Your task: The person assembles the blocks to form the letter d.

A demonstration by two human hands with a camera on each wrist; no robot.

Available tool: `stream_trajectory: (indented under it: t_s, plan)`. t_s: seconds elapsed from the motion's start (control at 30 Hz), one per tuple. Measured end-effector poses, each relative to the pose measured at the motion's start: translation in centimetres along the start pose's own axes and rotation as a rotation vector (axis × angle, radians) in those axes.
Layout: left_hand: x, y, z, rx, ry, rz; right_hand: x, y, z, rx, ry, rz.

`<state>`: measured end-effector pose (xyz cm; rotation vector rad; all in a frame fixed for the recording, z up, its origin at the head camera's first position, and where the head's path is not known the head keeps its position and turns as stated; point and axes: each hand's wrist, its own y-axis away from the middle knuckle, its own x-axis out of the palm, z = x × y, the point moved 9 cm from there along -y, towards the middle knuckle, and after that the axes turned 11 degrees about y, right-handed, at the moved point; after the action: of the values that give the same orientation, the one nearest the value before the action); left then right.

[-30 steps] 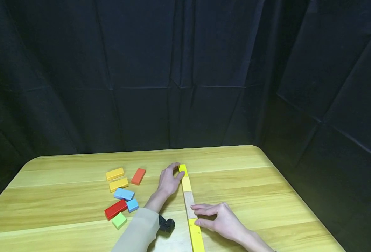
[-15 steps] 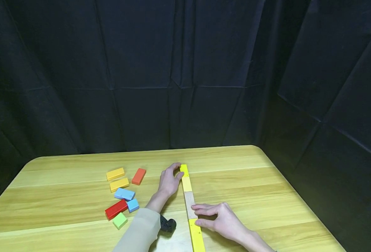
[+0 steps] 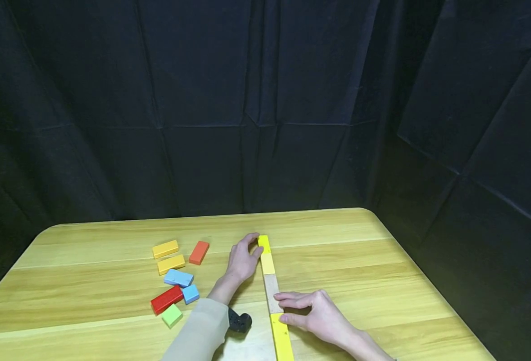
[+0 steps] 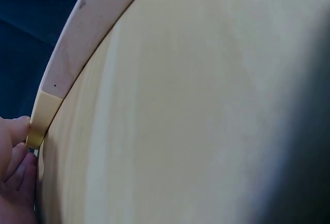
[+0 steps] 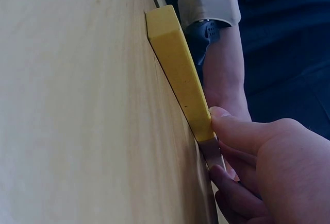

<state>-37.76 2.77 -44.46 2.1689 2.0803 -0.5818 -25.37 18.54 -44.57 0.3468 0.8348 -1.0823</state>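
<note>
A straight row of blocks runs away from me across the wooden table (image 3: 382, 281): a long yellow block (image 3: 282, 341) nearest, then a greyish-pink one (image 3: 271, 286), a cream one (image 3: 267, 264) and a small yellow block (image 3: 265, 243) at the far end. My left hand (image 3: 240, 260) touches the far yellow block from the left with thumb and index finger. From the right, my right hand (image 3: 317, 313) rests its thumb on the near yellow block and its fingertips against the greyish block. In the right wrist view, the thumb tip (image 5: 219, 112) touches the long yellow block.
Loose blocks lie left of my left arm: two orange-yellow blocks (image 3: 171, 264), an orange-red one (image 3: 199, 252), two blue ones (image 3: 178, 278), a red one (image 3: 166, 299) and a green one (image 3: 172, 316). Dark curtains (image 3: 202, 110) stand behind the table and to its right.
The far yellow block has shifted very slightly right at my left fingertips. Both hands otherwise keep nearly the same place, and the loose blocks stay put.
</note>
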Motion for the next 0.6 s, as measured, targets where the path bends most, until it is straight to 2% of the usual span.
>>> stream_trajectory:
  t_s: [0.6]
  plan:
    - [0.04, 0.14, 0.08, -0.028, 0.040, 0.009, -0.07, -0.02, 0.07, 0.006, -0.003, 0.000]
